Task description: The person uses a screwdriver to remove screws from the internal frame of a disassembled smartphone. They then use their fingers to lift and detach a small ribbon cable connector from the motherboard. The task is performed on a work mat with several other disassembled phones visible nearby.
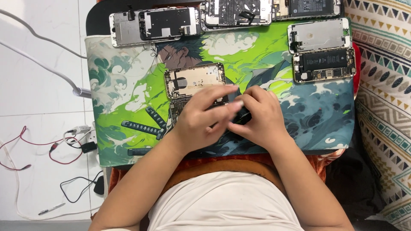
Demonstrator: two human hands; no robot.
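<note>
Hands met over the middle of the printed mat [299, 111], near its front edge. The left hand [201, 122] and right hand [259, 119] pinched a small dark part [242, 117] between curled fingertips, just in front of an opened gold phone shell [195, 80]. More dismantled phones [323, 51] lay along the mat's far edge and far right corner.
</note>
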